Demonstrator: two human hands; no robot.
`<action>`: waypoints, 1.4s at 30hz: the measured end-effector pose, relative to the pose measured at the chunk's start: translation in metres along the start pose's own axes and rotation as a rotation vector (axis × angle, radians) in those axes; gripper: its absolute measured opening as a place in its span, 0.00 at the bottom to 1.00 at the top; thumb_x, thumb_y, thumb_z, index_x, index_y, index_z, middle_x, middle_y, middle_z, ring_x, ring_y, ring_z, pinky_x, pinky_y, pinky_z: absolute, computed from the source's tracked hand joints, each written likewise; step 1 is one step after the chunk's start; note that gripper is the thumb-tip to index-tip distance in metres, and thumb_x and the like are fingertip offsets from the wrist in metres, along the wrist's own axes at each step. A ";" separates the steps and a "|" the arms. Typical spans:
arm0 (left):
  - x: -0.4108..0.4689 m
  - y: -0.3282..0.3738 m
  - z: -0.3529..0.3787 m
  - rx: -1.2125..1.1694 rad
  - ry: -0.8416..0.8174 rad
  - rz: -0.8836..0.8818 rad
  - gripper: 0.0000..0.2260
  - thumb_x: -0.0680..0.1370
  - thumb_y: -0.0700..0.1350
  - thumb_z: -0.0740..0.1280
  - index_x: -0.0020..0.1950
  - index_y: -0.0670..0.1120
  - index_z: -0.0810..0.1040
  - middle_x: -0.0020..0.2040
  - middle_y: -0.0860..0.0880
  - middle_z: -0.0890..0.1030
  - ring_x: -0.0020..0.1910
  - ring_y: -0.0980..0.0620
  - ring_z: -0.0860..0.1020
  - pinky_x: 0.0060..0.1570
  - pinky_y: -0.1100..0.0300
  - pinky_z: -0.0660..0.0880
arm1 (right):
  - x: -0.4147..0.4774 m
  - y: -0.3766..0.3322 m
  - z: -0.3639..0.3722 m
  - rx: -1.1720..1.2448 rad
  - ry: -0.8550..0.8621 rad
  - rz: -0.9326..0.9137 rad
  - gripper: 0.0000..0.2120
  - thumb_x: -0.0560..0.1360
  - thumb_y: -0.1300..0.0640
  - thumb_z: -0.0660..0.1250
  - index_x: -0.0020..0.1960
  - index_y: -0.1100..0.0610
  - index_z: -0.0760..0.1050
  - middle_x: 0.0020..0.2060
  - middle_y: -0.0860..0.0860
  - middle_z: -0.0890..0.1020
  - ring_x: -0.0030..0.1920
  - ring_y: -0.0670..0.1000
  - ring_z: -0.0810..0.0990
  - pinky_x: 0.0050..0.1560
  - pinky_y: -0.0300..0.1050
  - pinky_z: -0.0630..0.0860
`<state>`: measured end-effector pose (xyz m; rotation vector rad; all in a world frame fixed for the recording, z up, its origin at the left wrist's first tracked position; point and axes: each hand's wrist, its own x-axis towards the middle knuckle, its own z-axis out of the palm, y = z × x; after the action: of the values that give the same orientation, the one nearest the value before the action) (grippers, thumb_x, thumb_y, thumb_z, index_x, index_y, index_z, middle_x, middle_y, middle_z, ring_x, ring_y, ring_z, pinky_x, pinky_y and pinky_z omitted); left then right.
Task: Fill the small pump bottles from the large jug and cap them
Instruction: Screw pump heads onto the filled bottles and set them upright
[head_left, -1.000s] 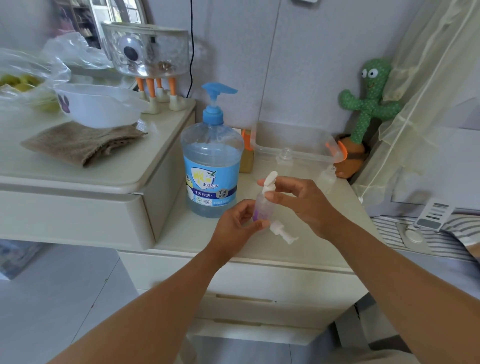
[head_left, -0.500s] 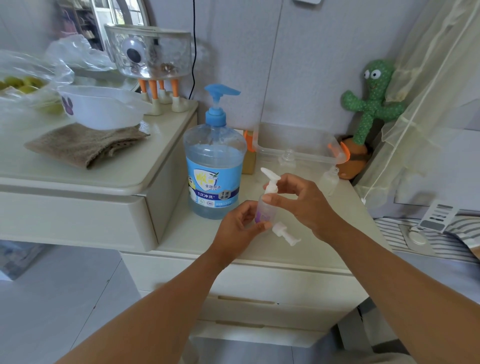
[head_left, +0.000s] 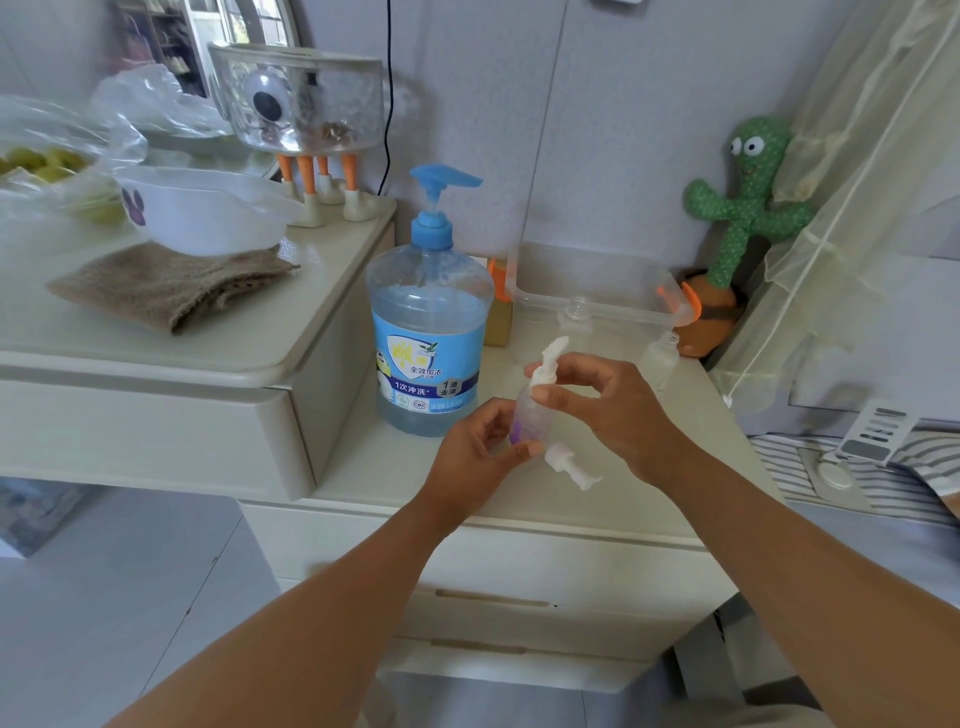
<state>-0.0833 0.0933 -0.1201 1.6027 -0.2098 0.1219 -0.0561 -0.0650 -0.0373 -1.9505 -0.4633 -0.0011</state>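
The large jug (head_left: 430, 338) stands on the low cabinet top (head_left: 374, 467), its blue pump fitted. Just right of it, the left hand (head_left: 478, 457) curls its fingers round the base of a small pump bottle (head_left: 527, 421), covering part of the purple label. The right hand (head_left: 608, 410) pinches the white pump cap (head_left: 548, 364) at the bottle's neck; it seems seated, though the fingers hide the thread. A loose pump cap (head_left: 571, 465) lies beside the left thumb. Behind, an uncapped clear bottle (head_left: 575, 317) shows faintly against the clear tray (head_left: 597, 280), and a further bottle (head_left: 661, 358) stands to its right.
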 end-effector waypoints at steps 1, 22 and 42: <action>0.000 0.000 0.000 0.003 -0.004 0.000 0.11 0.73 0.40 0.73 0.54 0.44 0.78 0.51 0.47 0.83 0.53 0.47 0.80 0.59 0.53 0.76 | 0.001 0.000 0.001 0.005 0.021 0.010 0.15 0.68 0.53 0.76 0.54 0.52 0.81 0.50 0.47 0.85 0.54 0.45 0.81 0.63 0.49 0.74; 0.001 0.003 -0.001 -0.040 -0.021 -0.027 0.21 0.71 0.39 0.75 0.63 0.46 0.75 0.55 0.48 0.83 0.55 0.53 0.80 0.59 0.62 0.75 | 0.002 0.003 -0.003 0.022 -0.032 0.012 0.13 0.71 0.52 0.73 0.55 0.51 0.83 0.52 0.45 0.84 0.56 0.44 0.80 0.65 0.48 0.73; 0.003 -0.002 0.005 0.058 0.067 -0.022 0.13 0.71 0.39 0.74 0.55 0.43 0.79 0.49 0.47 0.84 0.49 0.48 0.81 0.52 0.59 0.76 | -0.004 0.008 0.025 -0.294 0.360 -0.066 0.13 0.70 0.51 0.74 0.54 0.53 0.83 0.51 0.48 0.83 0.55 0.45 0.75 0.50 0.22 0.63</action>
<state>-0.0807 0.0878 -0.1214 1.6550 -0.1371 0.1657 -0.0624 -0.0467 -0.0563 -2.1604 -0.2983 -0.4787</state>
